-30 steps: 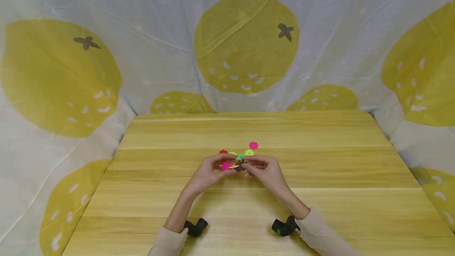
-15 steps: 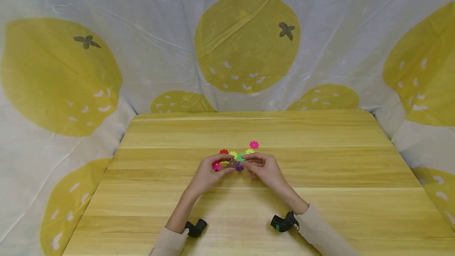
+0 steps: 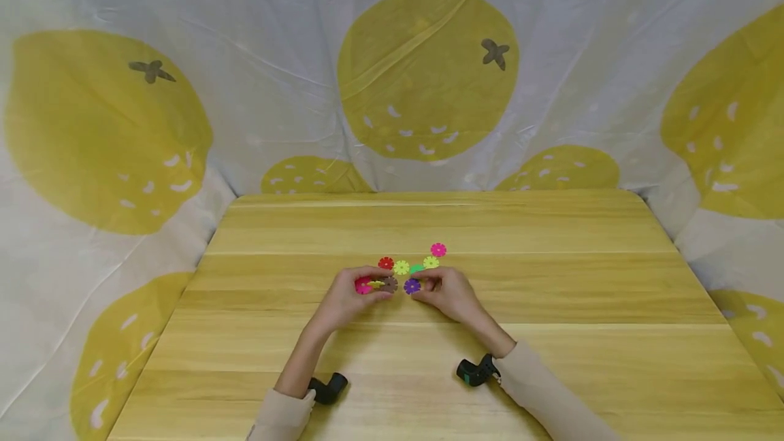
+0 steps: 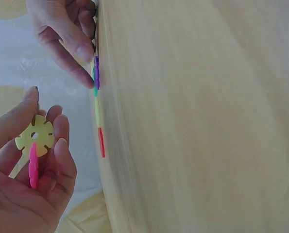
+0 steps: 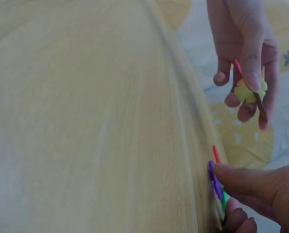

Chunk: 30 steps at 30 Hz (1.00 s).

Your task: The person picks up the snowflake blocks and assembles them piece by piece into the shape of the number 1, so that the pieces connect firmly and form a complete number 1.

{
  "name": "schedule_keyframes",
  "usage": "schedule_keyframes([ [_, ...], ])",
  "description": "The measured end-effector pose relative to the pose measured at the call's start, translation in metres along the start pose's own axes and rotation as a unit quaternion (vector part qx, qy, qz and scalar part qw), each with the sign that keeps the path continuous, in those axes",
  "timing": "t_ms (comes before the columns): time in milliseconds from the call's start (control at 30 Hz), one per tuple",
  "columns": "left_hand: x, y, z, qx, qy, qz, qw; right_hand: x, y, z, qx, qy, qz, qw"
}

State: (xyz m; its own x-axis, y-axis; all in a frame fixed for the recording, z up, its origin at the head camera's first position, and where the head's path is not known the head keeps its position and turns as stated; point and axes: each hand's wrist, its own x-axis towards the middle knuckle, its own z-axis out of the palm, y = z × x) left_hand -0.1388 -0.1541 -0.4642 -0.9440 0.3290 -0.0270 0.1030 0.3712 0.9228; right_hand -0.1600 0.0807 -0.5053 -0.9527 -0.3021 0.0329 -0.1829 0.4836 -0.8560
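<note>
My left hand (image 3: 349, 298) holds a small chain of plastic snowflake discs slotted together. A pink disc (image 4: 33, 170), a yellow disc (image 4: 36, 132) and a brown disc (image 3: 390, 284) make up the chain, the brown one at the fingertips. To its right, my right hand (image 3: 452, 293) has thumb and index finger at the edges of a purple snowflake disc (image 3: 411, 286), pinching it at the tabletop. In the right wrist view the thumb tip meets this disc's rim. The fingers partly cover a green disc (image 3: 417, 269) just behind.
Loose discs lie behind the hands on the wooden table (image 3: 551, 237): a red disc (image 3: 386, 263), a yellow disc (image 3: 401, 267), a second yellow disc (image 3: 431, 262) and a pink disc (image 3: 437, 250). A lemon-print cloth (image 3: 576, 73) hangs behind the table.
My left hand has drawn left with the brown, yellow and pink chain, away from the right hand. My right hand has let go of the brown disc and come down around the purple one.
</note>
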Motion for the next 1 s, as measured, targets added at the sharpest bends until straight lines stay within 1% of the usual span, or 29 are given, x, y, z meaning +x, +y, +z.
schedule_keyframes([
  [100, 0.0, 0.0, 0.001, -0.009, -0.004, -0.002, 0.9999, -0.001, -0.004, 0.001, -0.026, -0.005, 0.007, 0.9996],
  [200, 0.001, 0.001, 0.003, -0.009, -0.005, -0.002, 0.9999, -0.003, -0.006, 0.0, -0.043, -0.013, 0.01, 0.9989],
  [300, 0.001, 0.003, 0.004, -0.006, -0.005, 0.001, 1.0, -0.004, -0.008, -0.001, -0.058, -0.024, 0.0, 0.998],
  [367, 0.001, 0.003, 0.004, 0.002, 0.002, 0.004, 1.0, -0.004, -0.008, -0.001, -0.066, -0.029, -0.014, 0.9973],
  [500, 0.001, 0.003, 0.005, 0.028, 0.013, 0.009, 0.9995, -0.004, -0.009, 0.0, -0.076, -0.025, -0.026, 0.9965],
  [567, 0.001, 0.003, 0.005, 0.037, 0.015, 0.009, 0.9992, -0.004, -0.01, 0.001, -0.077, -0.02, -0.019, 0.9967],
  [667, 0.001, 0.004, 0.007, 0.037, 0.014, 0.008, 0.9992, -0.005, -0.012, 0.002, -0.074, -0.012, -0.008, 0.9972],
  [767, 0.001, 0.005, 0.008, 0.03, 0.013, 0.001, 0.9995, -0.005, -0.012, 0.002, -0.043, -0.022, 0.001, 0.9988],
  [833, 0.0, 0.006, 0.009, 0.022, 0.012, -0.006, 0.9997, -0.005, -0.011, 0.0, 0.002, -0.042, 0.009, 0.9991],
  [933, 0.0, 0.006, 0.009, 0.012, 0.009, -0.01, 0.9998, -0.006, -0.007, -0.004, 0.078, -0.065, 0.015, 0.9947],
  [1000, 0.0, 0.006, 0.009, 0.005, 0.007, -0.013, 0.9999, -0.007, -0.005, -0.009, 0.123, -0.071, 0.011, 0.9898],
])
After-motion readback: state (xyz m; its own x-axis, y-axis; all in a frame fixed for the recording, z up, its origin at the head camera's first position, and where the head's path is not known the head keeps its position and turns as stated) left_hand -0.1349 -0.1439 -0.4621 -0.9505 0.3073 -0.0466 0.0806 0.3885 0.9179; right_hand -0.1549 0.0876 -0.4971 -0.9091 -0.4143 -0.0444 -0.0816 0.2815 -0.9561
